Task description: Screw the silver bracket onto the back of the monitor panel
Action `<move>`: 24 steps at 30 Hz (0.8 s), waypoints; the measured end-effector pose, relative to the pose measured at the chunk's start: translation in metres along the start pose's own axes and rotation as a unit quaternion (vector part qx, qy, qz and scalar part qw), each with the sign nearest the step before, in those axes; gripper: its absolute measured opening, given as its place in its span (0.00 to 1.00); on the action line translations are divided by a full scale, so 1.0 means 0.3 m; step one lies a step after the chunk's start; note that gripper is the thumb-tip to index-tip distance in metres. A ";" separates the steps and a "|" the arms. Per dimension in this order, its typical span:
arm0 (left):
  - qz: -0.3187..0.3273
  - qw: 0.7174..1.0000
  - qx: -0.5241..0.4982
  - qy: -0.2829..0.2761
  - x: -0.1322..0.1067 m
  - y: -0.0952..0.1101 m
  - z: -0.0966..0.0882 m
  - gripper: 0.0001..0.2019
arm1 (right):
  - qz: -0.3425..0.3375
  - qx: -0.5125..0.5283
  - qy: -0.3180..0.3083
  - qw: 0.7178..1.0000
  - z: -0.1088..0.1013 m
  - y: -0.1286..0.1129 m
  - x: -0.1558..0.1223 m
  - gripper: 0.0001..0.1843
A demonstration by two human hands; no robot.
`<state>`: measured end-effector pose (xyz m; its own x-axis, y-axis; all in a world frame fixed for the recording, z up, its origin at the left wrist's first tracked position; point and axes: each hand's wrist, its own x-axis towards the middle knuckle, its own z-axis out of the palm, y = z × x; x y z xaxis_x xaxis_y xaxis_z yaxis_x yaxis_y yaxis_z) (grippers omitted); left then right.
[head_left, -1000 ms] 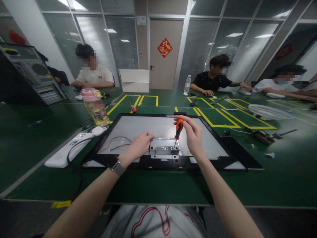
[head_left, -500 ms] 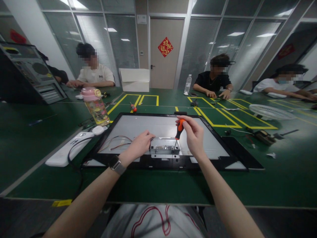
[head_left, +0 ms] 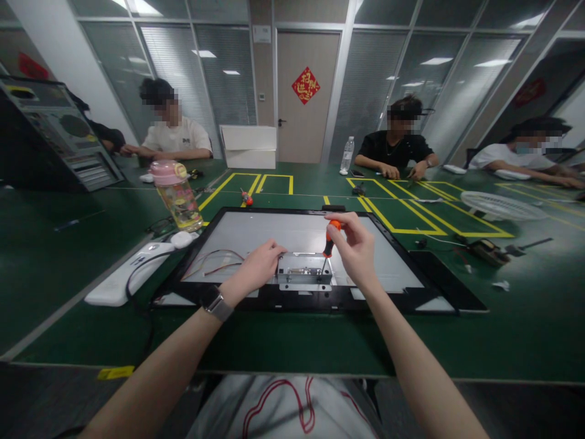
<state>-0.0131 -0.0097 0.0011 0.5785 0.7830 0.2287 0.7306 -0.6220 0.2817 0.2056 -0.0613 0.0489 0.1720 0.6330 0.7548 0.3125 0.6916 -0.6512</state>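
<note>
A black-framed display panel (head_left: 237, 235) lies flat on the green table with its pale grey side up. On its near middle sits a metal bracket (head_left: 286, 278) holding a small circuit board (head_left: 304, 271). My left hand (head_left: 261, 263) grips the bracket's left end, its fingertips partly hidden behind the edge. In my right hand (head_left: 359, 247) is an orange-and-black screwdriver (head_left: 329, 244), pinched by the handle and held nearly upright. Its shaft points down at the right end of the bracket; the tip's exact contact is too small to tell. Thin wires (head_left: 214, 259) lie on the panel's left side.
Left stand a pink-lidded bottle (head_left: 176, 198), a white power strip (head_left: 123, 283) with a black cable, and an open computer case (head_left: 59, 134). A dark flat slab (head_left: 445, 280) and a tool (head_left: 489, 251) lie right. Several people sit across the table.
My right hand has shifted slightly on the screwdriver handle, its fingers turned a little. The left hand, bracket and panel stay put. Across the table, a person's hands have moved a little.
</note>
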 end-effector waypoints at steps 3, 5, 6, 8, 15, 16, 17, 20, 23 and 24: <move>-0.005 1.000 0.002 0.000 0.001 0.001 -0.001 0.19 | -0.010 -0.006 -0.008 1.000 0.000 -0.006 0.002 0.08; -0.005 1.000 0.000 -0.001 0.000 0.003 -0.002 0.19 | 0.010 0.026 -0.021 0.999 -0.001 -0.010 0.002 0.11; -0.006 1.000 0.001 -0.002 0.000 0.004 -0.003 0.19 | 0.025 0.045 -0.024 0.998 -0.001 -0.010 0.001 0.12; -0.007 1.000 0.001 -0.002 -0.001 0.005 -0.003 0.19 | 0.042 0.063 -0.020 0.997 -0.001 -0.008 0.000 0.11; -0.007 1.000 -0.003 -0.004 -0.003 0.007 -0.005 0.19 | -0.003 -0.004 -0.003 1.000 -0.004 -0.001 0.000 0.07; -0.007 1.000 -0.003 -0.005 -0.003 0.007 -0.006 0.19 | 0.001 0.003 -0.005 1.000 -0.005 -0.002 0.001 0.09; -0.009 1.000 -0.003 -0.005 -0.003 0.007 -0.007 0.19 | 0.008 0.015 -0.008 1.000 -0.007 -0.003 0.001 0.10; -0.010 1.000 -0.005 -0.005 -0.002 0.004 -0.004 0.19 | 0.034 0.048 -0.010 0.998 -0.007 -0.003 0.000 0.12; -0.007 1.000 -0.005 -0.001 0.001 -0.002 0.003 0.19 | 0.020 0.021 -0.004 1.000 -0.003 -0.003 -0.002 0.08; -0.005 1.000 -0.002 0.001 0.002 -0.004 0.005 0.19 | 0.010 0.005 -0.002 1.000 -0.001 -0.003 -0.002 0.07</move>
<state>-0.0130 -0.0084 -0.0006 0.5709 0.7888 0.2277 0.7342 -0.6146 0.2884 0.2056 -0.0626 0.0491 0.1749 0.6475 0.7417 0.2991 0.6828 -0.6666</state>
